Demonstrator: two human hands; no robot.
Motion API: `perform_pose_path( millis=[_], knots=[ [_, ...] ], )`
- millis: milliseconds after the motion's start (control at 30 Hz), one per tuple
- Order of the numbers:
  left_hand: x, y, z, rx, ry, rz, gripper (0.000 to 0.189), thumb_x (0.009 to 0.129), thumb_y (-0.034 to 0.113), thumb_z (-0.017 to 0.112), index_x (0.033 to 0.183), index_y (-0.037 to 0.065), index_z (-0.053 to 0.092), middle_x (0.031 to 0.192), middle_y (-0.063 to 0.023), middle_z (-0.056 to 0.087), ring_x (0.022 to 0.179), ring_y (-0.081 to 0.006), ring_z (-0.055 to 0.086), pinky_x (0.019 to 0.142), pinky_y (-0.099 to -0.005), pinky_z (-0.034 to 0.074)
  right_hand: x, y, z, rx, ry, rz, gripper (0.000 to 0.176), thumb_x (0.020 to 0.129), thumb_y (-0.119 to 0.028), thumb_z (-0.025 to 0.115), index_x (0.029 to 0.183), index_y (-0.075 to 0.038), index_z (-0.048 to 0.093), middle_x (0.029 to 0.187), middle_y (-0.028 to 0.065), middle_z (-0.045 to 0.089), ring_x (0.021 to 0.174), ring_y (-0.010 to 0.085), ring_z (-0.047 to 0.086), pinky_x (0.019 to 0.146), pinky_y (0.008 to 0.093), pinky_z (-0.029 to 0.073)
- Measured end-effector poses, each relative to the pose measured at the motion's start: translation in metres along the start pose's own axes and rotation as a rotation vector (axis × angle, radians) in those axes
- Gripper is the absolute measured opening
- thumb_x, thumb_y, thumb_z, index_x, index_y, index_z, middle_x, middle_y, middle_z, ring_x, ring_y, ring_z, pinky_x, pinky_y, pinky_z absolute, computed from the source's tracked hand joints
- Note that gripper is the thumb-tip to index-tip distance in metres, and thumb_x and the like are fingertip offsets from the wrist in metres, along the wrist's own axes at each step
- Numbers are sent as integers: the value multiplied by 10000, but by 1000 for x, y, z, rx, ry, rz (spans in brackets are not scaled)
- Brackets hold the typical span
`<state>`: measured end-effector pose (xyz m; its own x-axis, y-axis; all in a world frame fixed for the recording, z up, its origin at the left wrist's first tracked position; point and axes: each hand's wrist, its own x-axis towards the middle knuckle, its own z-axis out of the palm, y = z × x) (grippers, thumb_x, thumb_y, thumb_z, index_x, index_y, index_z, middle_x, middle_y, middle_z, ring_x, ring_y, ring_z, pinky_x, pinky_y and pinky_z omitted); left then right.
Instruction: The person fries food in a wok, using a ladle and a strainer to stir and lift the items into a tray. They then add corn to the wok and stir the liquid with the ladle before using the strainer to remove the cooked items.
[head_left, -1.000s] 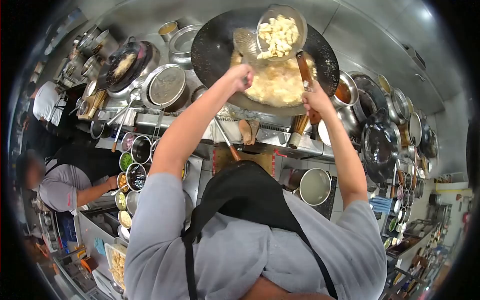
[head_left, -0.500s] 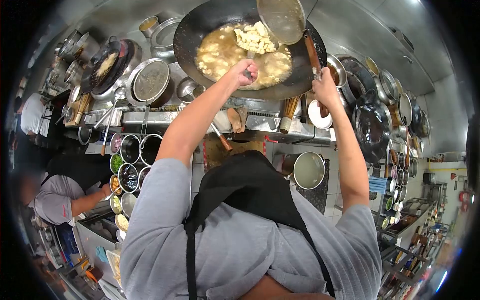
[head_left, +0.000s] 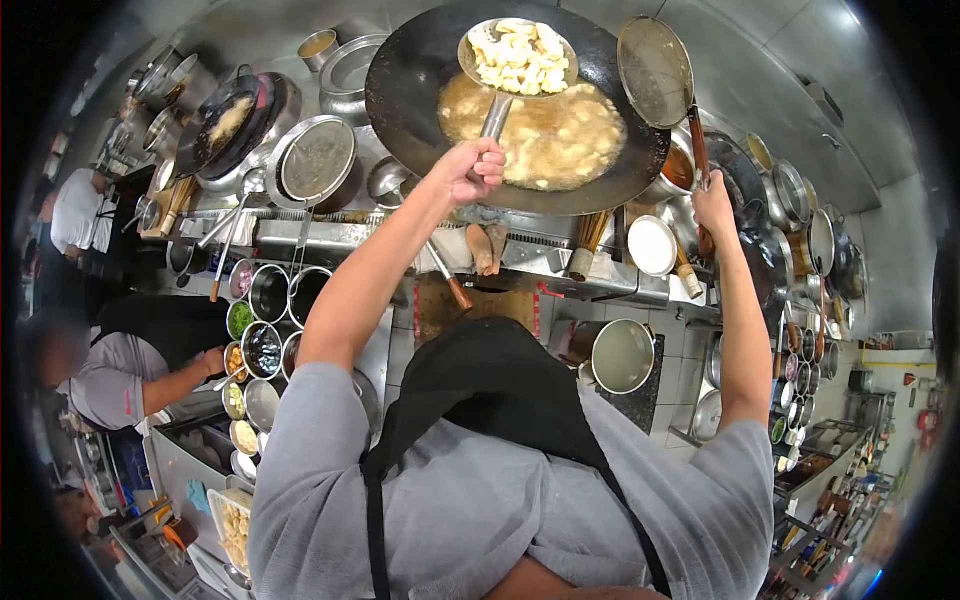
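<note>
Bright centre, edges apparently blurred.

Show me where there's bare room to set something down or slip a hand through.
Bare floor tiles show between the pot of pale liquid and the right forearm. A hand might pass between that and the left forearm, below the wok. The counter is crowded: sieve left of the wok, brush and white dish lower right.

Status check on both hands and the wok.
Left hand gripping skimmer, pale pieces loaded. Right hand holding mesh strainer at wok's right edge. Nothing blocking skimmer.
</note>
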<state>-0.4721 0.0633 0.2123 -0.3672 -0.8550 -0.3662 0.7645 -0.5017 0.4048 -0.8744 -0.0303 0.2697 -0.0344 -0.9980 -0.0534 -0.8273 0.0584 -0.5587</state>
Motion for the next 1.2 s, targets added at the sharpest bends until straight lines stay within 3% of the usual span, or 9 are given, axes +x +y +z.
perform_pose_path(
  millis=[133, 267, 333, 433, 633, 767, 900, 967, 1200],
  knots=[
    [-23, 20, 20, 102, 71, 92, 93, 859, 9, 466, 800, 69, 427, 560, 60, 431, 372, -12, 354, 357, -200, 290, 54, 26, 35, -197, 82, -177, 359, 829, -77, 427, 1171, 9, 358, 990, 383, 572, 1004, 510, 544, 857, 531, 416],
    [-43, 47, 37, 182, 7, 112, 115, 848, 1, 467, 807, 88, 404, 562, 63, 426, 385, -10, 331, 391, -203, 275, 83, 33, 69, -107, -110, -147, 257, 838, -69, 466, 1065, 26, 393, 828, 281, 614, 721, 418, 638, 632, 503, 498],
    [-57, 58, 44, 218, -1, 113, 165, 849, 12, 470, 719, 99, 419, 563, 64, 428, 386, -11, 331, 402, -206, 283, 51, -11, 60, 297, -584, 144, 128, 866, -60, 478, 965, -17, 410, 675, 115, 548, 503, 203, 555, 438, 394, 466],
    [-76, 69, 50, 242, 19, 111, 188, 846, 16, 475, 689, 105, 423, 567, 64, 430, 391, -12, 335, 412, -213, 294, 58, -12, 89, 521, -955, 252, 67, 890, -47, 468, 900, -67, 405, 629, 20, 458, 449, 94, 427, 390, 304, 415],
    [-99, 74, 45, 329, 176, 168, 81, 868, 23, 473, 909, 58, 413, 570, 60, 410, 367, -18, 321, 378, -199, 261, 24, -56, 157, 968, -1274, 367, 137, 933, -62, 447, 815, -100, 388, 626, -45, 419, 445, 37, 387, 390, 240, 375],
    [-105, 71, 38, 364, 268, 200, 75, 864, 28, 480, 828, 71, 431, 569, 63, 404, 371, -15, 315, 382, -196, 261, 5, -82, 190, 1215, -1235, 478, 197, 963, -112, 394, 767, -98, 403, 616, -45, 420, 426, 38, 367, 355, 200, 318],
    [-108, 76, 9, 335, 189, 146, 226, 862, 75, 490, 662, 127, 400, 537, 72, 380, 383, -17, 329, 385, -213, 267, -22, -84, 178, 1352, -1359, 129, 291, 961, -118, 395, 670, -112, 410, 521, -51, 366, 400, 51, 356, 348, 208, 310],
    [-101, 73, -5, 321, 150, 179, 227, 844, 70, 504, 649, 127, 401, 531, 79, 370, 385, -22, 309, 396, -222, 261, -24, -102, 166, 1296, -1130, 457, 309, 958, -140, 389, 650, -118, 403, 508, -52, 352, 385, 67, 333, 344, 219, 298],
    [-81, 73, -21, 364, 221, 196, 190, 772, 27, 552, 637, 97, 438, 525, 37, 411, 391, -48, 355, 380, -230, 277, -36, -110, 101, 961, -979, 67, 272, 902, -101, 432, 632, -119, 410, 496, -25, 355, 382, 79, 336, 367, 253, 365]
  ],
)
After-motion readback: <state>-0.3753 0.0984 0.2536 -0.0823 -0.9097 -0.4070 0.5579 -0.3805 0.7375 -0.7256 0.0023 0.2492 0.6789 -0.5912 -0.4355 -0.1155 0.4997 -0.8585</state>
